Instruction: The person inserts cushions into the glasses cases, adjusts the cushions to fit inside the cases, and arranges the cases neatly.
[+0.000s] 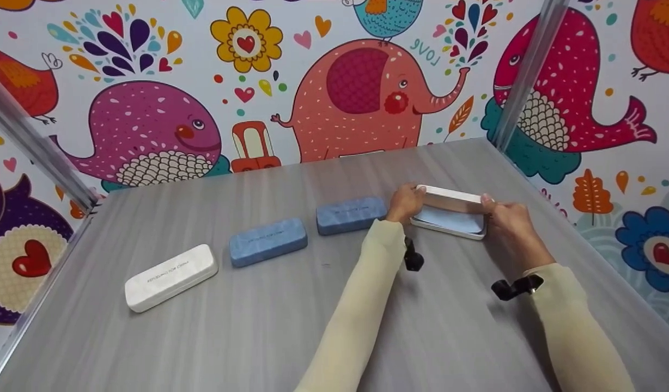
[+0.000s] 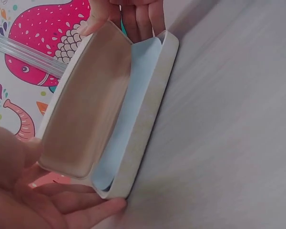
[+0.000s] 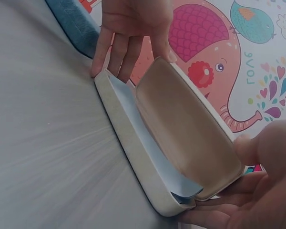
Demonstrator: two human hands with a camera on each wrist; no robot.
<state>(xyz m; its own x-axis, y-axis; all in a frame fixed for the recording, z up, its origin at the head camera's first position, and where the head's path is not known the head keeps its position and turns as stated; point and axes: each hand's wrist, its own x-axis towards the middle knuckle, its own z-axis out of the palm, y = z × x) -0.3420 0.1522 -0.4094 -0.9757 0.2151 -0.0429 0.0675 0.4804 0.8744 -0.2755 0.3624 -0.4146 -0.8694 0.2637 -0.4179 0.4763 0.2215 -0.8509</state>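
A white glasses case (image 1: 449, 233) stands with its lid raised at the right of the table. Its lid (image 3: 190, 124) has a tan lining, and a light blue cloth (image 2: 128, 114) lies inside the base. My left hand (image 1: 406, 203) holds the case's left end, thumb on the lid edge and fingers along the end of the base. At the opposite end, my right hand (image 1: 511, 226) grips in the same way, with its thumb (image 3: 248, 150) on the lid's rim. Whether anything lies under the cloth is hidden.
Left of my left hand lies a closed blue case (image 1: 351, 215), almost touching it. Another blue case (image 1: 268, 242) and a closed white case (image 1: 171, 277) follow further left. A wall printed with cartoon animals (image 1: 362, 103) borders the grey table (image 1: 231, 337) at the back.
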